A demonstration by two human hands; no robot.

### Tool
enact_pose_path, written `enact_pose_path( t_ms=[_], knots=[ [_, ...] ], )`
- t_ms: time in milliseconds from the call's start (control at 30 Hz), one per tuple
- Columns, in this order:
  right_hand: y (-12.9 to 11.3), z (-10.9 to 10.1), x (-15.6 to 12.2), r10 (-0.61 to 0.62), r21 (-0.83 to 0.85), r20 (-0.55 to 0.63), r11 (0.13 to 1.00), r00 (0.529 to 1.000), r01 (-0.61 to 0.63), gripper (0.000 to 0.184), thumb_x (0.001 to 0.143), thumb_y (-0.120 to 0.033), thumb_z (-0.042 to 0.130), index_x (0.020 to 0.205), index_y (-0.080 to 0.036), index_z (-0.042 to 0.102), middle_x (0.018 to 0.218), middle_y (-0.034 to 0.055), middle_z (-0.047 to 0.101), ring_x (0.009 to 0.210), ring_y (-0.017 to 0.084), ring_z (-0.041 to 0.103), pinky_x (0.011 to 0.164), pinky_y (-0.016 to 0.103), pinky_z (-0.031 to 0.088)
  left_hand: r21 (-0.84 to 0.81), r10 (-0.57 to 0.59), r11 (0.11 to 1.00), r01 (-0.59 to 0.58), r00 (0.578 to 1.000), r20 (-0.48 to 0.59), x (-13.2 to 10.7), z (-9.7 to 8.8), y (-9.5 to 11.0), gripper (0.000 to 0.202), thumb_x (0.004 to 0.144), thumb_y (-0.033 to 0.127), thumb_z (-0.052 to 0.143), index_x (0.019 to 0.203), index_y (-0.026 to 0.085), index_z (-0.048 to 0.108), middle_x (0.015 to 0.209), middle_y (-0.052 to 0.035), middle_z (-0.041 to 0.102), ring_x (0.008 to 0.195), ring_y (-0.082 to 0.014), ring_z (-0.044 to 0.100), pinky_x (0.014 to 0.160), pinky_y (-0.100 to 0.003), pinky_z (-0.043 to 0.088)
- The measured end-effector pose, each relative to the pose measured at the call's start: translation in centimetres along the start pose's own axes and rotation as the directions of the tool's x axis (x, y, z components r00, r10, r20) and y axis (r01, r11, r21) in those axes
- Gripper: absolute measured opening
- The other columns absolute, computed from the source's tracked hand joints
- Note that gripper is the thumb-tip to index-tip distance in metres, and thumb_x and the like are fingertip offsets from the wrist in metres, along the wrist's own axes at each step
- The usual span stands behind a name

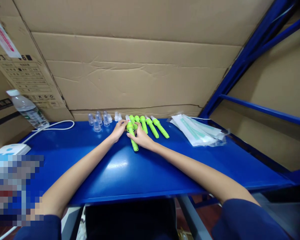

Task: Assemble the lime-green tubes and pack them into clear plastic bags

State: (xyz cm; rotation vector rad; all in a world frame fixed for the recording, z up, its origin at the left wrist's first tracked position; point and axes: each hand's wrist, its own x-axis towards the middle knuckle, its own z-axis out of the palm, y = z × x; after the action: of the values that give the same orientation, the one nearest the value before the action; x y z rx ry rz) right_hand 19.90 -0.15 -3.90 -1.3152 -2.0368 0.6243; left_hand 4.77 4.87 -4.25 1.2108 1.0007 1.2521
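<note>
A lime-green plastic flashlight-shaped tube [134, 144] is between my two hands, slanting on the blue table with its lower end toward me. The fingers of my left hand [119, 130] are closed at its top, by a whitish tip. Around the tube's middle wraps my right hand [143, 136], thumb on the near side. Several similar green tubes lie just beyond and to the right, among them one green tube [152, 128] and another green tube [160, 127]. Clear plastic caps [97, 125] stand in a group left of my hands; smaller whitish caps [118, 116] are behind them.
Plastic-wrapped flat packets [194, 130] lie on the right of the blue table [164, 173]. A water bottle [28, 108] and a white power strip [13, 150] with a cable are at left. Cardboard [140, 73] walls the back; a blue metal frame [229, 73] rises at right.
</note>
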Motion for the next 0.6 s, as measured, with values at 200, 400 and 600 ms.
enact_pose_path(
  t_ms=[200, 400, 600],
  knots=[
    [0.4, -0.6, 2.1, -0.148, -0.03, -0.113, 0.989, 0.983, 0.145, 0.064, 0.088, -0.028, 0.06, 0.147, -0.015, 0.038, 0.124, 0.0172, 0.062, 0.111, 0.029, 0.063, 0.099, 0.047, 0.049, 0.184, 0.084, 0.977, -0.103, 0.99, 0.112, 0.1, -0.1, 0.2, 0.025, 0.091, 0.038, 0.062, 0.086, 0.015, 0.069, 0.087, -0.0054, 0.072, 0.088, -0.0203, 0.066, 0.07, -0.026, 0.053],
    [1.7, -2.3, 2.8, -0.132, -0.011, -0.166, 0.991, 0.977, 0.132, 0.049, 0.087, -0.029, 0.062, 0.131, -0.011, 0.052, 0.123, 0.0187, 0.067, 0.108, 0.027, 0.067, 0.093, 0.041, 0.052, 0.301, 0.135, 0.941, -0.153, 0.988, 0.08, -0.1, -0.6, 0.0, 0.019, 0.093, 0.03, 0.057, 0.098, 0.017, 0.07, 0.1, -0.0083, 0.074, 0.089, -0.0209, 0.067, 0.075, -0.029, 0.052],
    [5.3, -9.1, 4.0, -0.066, -0.103, -0.246, 0.994, 0.967, 0.041, 0.051, 0.083, -0.032, 0.069, 0.128, -0.009, 0.06, 0.122, 0.0175, 0.07, 0.111, 0.028, 0.067, 0.099, 0.041, 0.05, 0.491, 0.283, 0.802, -0.34, 0.94, 0.189, -1.1, -1.7, 0.3, 0.012, 0.086, 0.021, 0.062, 0.091, 0.02, 0.072, 0.094, -0.0067, 0.074, 0.089, -0.0232, 0.067, 0.085, -0.033, 0.051]
  ],
)
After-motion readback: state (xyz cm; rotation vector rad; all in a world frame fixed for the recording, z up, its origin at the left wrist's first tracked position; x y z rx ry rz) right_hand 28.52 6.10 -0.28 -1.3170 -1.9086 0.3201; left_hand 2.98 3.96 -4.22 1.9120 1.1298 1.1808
